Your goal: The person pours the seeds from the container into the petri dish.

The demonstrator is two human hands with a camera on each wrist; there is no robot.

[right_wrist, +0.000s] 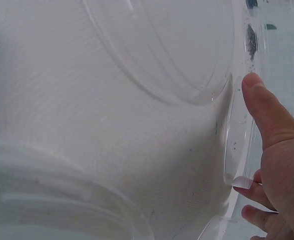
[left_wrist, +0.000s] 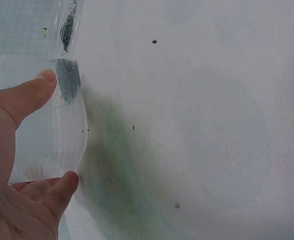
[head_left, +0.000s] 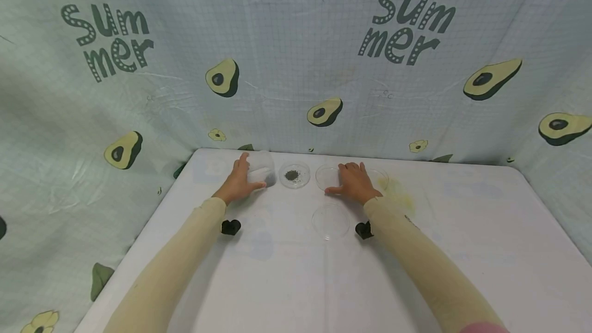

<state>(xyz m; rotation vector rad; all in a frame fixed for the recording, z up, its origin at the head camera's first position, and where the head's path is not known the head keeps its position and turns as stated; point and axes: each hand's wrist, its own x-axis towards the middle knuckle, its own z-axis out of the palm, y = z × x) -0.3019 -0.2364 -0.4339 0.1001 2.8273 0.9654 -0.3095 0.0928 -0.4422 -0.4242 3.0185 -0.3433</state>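
My left hand (head_left: 238,181) holds a clear plastic container (head_left: 261,166) by its sides, thumb on one side and fingers on the other. Dark material shows in the container in the left wrist view. Just right of it lies a petri dish (head_left: 294,175) with a small heap of dark granules. Farther right, my right hand (head_left: 356,181) grips a clear, shallow dish (head_left: 327,177) between thumb and fingers. Part of that dish is behind the hand. Another clear dish (head_left: 379,179) lies to the right of the hand, and one more clear round dish (head_left: 330,221) lies nearer me.
All stand on a white table (head_left: 287,292) near its back edge. A printed cloth (head_left: 273,40) hangs behind. Yellow stains (head_left: 400,194) mark the tabletop at the right. Another clear rim (right_wrist: 131,215) shows low in the right wrist view.
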